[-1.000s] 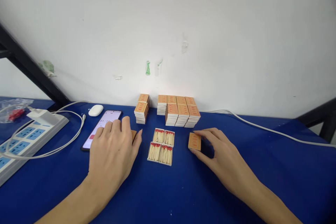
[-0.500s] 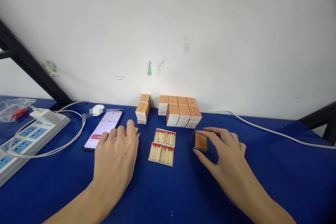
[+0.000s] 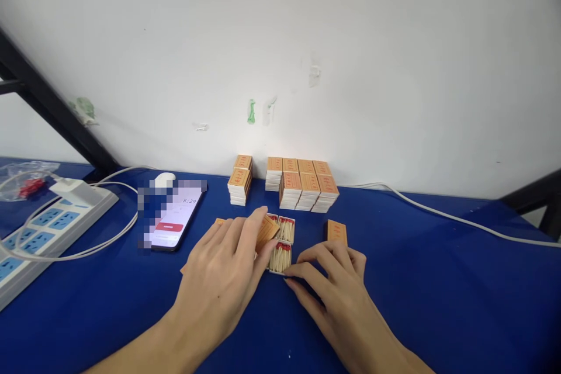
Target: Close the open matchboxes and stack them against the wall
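Observation:
My left hand (image 3: 223,263) holds an orange matchbox cover (image 3: 267,230) between thumb and fingers, tilted over the left side of the open match trays. More orange matchbox pieces (image 3: 183,269) show partly from under this hand. The trays stand close together, filled with red-tipped matches; the front right tray (image 3: 280,258) and the back right tray (image 3: 286,229) show best, while the left ones are mostly covered. My right hand (image 3: 335,280) has its thumb and index finger closed at the front right tray's near corner. Just behind that hand stands another matchbox (image 3: 336,230).
Stacked matchboxes (image 3: 310,184) stand by the wall, with a smaller stack (image 3: 239,181) to their left. A phone (image 3: 184,216) lies left, near a power strip (image 3: 56,228) with white cables. A cable (image 3: 421,213) runs along the right. The table is blue.
My left hand has moved right, bringing a matchbox cover over the trays. My right hand has left the matchbox at the right and come left to the front right tray.

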`<state>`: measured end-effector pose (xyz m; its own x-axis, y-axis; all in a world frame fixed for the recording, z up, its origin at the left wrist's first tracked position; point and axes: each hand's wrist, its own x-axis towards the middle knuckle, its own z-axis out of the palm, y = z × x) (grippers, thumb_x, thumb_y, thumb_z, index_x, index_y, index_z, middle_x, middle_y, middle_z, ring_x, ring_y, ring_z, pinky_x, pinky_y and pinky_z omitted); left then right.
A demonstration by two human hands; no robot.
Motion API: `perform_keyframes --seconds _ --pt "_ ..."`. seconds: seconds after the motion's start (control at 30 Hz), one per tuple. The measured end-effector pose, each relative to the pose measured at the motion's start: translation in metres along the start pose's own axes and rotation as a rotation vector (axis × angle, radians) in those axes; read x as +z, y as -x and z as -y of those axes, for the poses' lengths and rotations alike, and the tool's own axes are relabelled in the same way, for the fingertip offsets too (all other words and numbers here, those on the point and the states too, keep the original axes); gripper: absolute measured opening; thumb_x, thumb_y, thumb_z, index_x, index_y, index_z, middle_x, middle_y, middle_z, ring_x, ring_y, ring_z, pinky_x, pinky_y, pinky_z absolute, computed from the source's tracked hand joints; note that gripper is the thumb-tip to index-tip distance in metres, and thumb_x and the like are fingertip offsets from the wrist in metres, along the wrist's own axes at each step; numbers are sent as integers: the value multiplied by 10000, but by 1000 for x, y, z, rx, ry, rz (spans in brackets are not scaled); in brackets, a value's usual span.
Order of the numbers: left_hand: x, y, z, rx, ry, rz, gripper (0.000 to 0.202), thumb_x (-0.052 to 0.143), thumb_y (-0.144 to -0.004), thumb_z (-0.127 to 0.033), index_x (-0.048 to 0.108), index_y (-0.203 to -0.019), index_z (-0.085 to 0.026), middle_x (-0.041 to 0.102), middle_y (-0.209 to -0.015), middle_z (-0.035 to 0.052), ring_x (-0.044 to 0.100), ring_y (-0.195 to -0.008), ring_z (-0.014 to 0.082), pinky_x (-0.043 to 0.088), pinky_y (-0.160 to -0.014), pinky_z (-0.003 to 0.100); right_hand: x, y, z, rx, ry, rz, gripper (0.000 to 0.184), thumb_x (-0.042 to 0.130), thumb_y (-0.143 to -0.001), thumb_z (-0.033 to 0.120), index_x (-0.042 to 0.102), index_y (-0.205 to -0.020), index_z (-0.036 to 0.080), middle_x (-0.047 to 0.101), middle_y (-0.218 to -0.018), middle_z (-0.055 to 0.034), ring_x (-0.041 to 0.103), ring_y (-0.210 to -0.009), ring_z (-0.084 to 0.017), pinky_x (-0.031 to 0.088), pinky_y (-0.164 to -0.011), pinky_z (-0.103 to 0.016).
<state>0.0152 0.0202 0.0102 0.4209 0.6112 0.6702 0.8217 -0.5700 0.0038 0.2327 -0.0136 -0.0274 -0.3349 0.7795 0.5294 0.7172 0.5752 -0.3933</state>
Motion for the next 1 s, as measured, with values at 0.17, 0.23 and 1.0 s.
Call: perform_keyframes --seconds 0.17,0.23,1.0 --pt "0 1 0 -7 18 -9 354 619 -1152 -292 602 -1445 -94 787 -1027 89 771 -823 278 619 -759 445 -3 1 -6 -12 -5 8 150 625 -1151 244 744 -1065 277 737 -1024 7 624 -979 -222 355 -905 -428" --pt "0 2 1 -21 25 -1 368 630 -1148 -299 589 -1457 -102 790 -1043 90 778 -837 282 634 -773 455 -8 1 -9 -24 -2 47 149 628 -1150 244 745 -1063 279 738 -1024 7 627 -981 -217 370 -909 -427" --pt "2 5 -2 77 355 195 391 531 -1179 -176 520 -1568 -139 675 -1444 140 646 -1335 270 622 -1117 446 -12 3 -19 49 210 125 361 797 -1038 414 646 -1324 253 713 -1247 -88 634 -1170 -343 370 -992 -538"
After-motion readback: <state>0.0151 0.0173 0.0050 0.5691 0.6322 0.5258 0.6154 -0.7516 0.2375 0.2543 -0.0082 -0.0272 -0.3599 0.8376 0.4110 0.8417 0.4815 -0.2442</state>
